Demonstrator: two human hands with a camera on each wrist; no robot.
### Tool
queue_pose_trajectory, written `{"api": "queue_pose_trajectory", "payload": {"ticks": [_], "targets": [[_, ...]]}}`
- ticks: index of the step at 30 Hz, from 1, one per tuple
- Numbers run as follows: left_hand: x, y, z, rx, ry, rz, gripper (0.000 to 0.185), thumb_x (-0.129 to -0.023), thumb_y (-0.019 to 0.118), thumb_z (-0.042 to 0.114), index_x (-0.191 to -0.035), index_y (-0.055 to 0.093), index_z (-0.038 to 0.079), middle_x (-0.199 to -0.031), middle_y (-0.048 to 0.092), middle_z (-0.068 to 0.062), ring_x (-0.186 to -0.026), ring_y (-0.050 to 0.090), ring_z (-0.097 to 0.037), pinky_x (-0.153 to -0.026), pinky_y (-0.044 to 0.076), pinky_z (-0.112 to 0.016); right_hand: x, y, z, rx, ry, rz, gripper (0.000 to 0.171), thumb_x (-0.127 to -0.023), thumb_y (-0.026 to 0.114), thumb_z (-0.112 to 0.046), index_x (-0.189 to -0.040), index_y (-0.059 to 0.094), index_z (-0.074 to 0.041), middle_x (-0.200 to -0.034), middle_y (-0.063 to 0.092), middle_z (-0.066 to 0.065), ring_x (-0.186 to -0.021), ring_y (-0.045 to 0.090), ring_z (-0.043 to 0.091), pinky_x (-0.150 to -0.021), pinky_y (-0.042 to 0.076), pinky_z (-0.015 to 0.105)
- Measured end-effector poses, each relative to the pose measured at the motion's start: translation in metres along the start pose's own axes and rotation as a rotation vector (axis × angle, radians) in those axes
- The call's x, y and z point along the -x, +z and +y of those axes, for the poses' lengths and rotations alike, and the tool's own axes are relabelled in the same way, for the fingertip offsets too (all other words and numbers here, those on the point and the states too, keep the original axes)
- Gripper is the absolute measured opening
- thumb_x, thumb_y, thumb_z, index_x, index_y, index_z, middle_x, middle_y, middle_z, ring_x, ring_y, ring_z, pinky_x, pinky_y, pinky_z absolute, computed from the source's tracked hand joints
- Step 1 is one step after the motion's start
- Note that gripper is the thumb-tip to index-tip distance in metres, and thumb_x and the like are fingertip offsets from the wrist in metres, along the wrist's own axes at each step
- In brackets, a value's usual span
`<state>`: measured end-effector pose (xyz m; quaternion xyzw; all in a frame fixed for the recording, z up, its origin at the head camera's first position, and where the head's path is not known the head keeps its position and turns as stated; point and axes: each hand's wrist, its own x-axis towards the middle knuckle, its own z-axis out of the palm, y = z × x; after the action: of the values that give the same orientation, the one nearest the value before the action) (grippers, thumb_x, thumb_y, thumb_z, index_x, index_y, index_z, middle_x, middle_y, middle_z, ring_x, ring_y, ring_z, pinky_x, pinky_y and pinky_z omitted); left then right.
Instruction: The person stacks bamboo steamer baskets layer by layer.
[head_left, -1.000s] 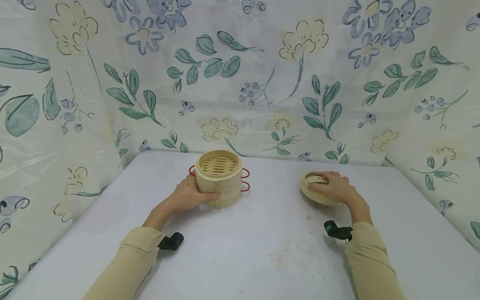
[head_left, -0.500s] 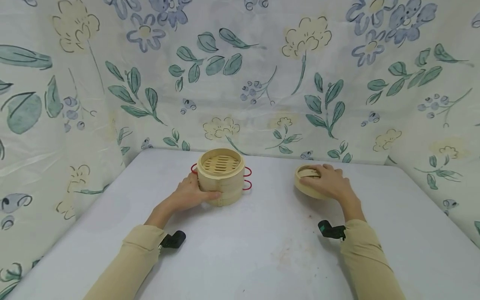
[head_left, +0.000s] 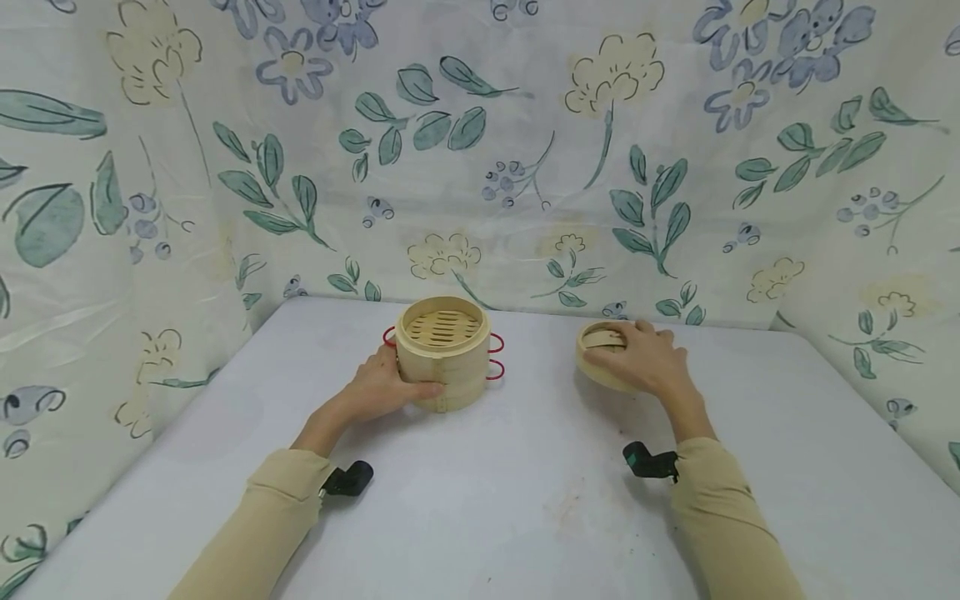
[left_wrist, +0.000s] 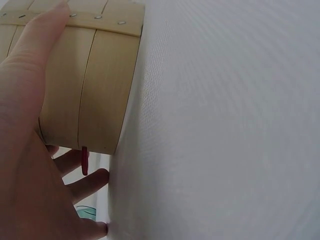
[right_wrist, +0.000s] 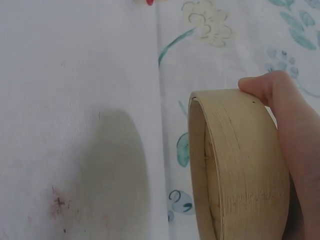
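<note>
A round two-tier bamboo steamer [head_left: 459, 365] stands upright on the table, its slatted inside showing from above. My left hand [head_left: 373, 390] holds it from the left: the thumb lies across the front wall, and the other fingers are partly hidden behind. In the left wrist view the thumb presses the steamer's wall [left_wrist: 102, 95], while some fingers spread beyond it near a red loop [left_wrist: 84, 161]. To the right, my right hand [head_left: 651, 360] grips the bamboo lid [head_left: 600, 372] by its top. Slightly tilted, the lid [right_wrist: 247, 165] hangs above the table, apart from its shadow.
Red loop handles [head_left: 496, 368] stick out from the steamer's sides. The white table [head_left: 480, 508] has reddish-brown smudges and specks at right of centre. A flower-printed cloth [head_left: 525, 167] hangs behind the table and along both sides.
The right hand has raised the lid and carried it left toward the steamer. My left hand keeps its hold, and the steamer stays where it stands.
</note>
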<state>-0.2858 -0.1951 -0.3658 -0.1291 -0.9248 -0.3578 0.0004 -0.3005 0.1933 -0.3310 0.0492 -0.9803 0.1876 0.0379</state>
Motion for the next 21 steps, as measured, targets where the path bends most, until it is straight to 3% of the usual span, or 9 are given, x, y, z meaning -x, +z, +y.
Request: {"api": "queue_pose_trajectory", "payload": {"ticks": [21], "targets": [[0.002,0.001,-0.005,-0.013,-0.02,0.028,0.082,-0.074,0.08,0.058,-0.136,0.046,0.015,-0.121,0.065,-0.009,-0.105,0.061,-0.026,-0.088,0.048,-0.046,-0.007,0.011,-0.037,-0.04,0.001,0.04,0.081,-0.083,0.054,-0.073,-0.146,0.047,-0.023,-0.151,0.038,0.019,-0.128,0.034,0.052,-0.098,0.026,0.075]]}}
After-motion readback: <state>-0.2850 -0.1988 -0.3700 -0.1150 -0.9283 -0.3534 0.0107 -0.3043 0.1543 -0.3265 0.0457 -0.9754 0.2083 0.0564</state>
